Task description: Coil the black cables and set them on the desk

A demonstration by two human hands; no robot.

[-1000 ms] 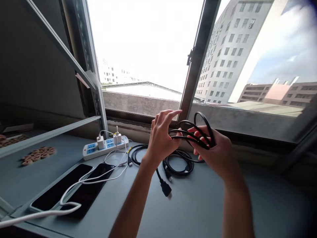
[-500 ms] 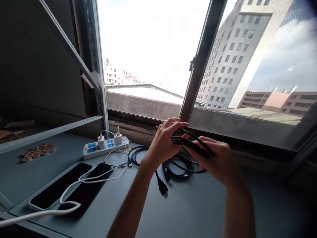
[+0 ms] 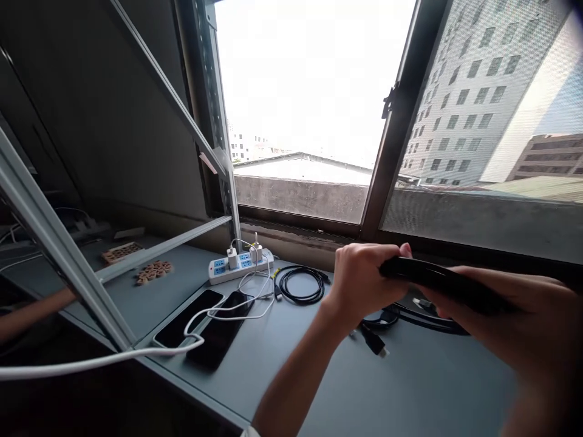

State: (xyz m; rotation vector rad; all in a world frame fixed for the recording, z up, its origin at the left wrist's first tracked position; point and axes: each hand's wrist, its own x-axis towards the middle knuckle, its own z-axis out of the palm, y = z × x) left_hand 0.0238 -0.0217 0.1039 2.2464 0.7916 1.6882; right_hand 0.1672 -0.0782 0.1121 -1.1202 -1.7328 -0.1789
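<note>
A bundle of looped black cable [image 3: 439, 278] is stretched between my two hands above the desk. My left hand [image 3: 357, 276] is closed on its left end, the thumb tip showing over the top. At the bundle's other end, my right hand [image 3: 523, 312] wraps round it, partly blurred. Below my left hand is a black cable plug [image 3: 374, 341] with a metal tip; I cannot tell whether it hangs or lies on the desk. More black cable [image 3: 437, 320] lies under my hands, mostly hidden by them. To their left a separate coiled black cable [image 3: 301, 285] rests on the desk.
A white power strip [image 3: 241, 267] with two chargers stands by the window wall. White charging cords cross two dark phones [image 3: 221, 340] at left. Past a metal shelf post [image 3: 59, 255] are small wooden pieces [image 3: 153, 273] and another person's arm [image 3: 39, 312].
The view has swung left, so more of the shelf and another person's arm show. My left hand has closed on the cable, and the loops now form one tighter bundle.
</note>
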